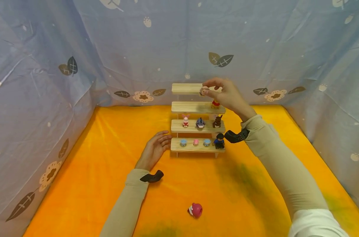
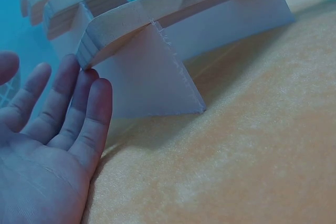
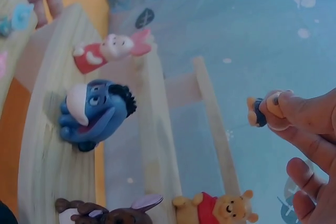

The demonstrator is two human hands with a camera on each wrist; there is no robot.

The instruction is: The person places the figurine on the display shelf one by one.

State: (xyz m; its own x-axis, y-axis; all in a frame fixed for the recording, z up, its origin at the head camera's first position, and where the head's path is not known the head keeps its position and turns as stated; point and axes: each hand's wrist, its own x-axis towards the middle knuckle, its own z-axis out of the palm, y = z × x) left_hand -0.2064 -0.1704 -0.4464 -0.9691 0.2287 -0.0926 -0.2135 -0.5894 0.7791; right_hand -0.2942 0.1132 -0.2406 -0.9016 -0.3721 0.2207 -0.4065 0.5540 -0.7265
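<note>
Near the top tier of a wooden four-step display shelf [image 1: 185, 107], my right hand [image 1: 227, 95] pinches a small figurine [image 3: 259, 112] between thumb and index finger. The figurine has a pale head and a dark blue garment, and the fingers cover part of its head. In the right wrist view it is held apart from the top board. My left hand [image 1: 155, 148] is at the left end of the bottom tier, palm up and fingers extended. In the left wrist view its fingertips meet the corner of the board.
A Pooh figure [image 3: 229, 208] sits on the second tier. Below are Piglet [image 1: 185, 121], Eeyore [image 1: 200, 123] and a brown rabbit-eared figure [image 1: 217, 121]. The bottom tier bears small blue and pink figures and a black-capped figure [image 1: 219, 141]. A magenta toy [image 1: 197, 210] lies on orange cloth [image 1: 123, 125].
</note>
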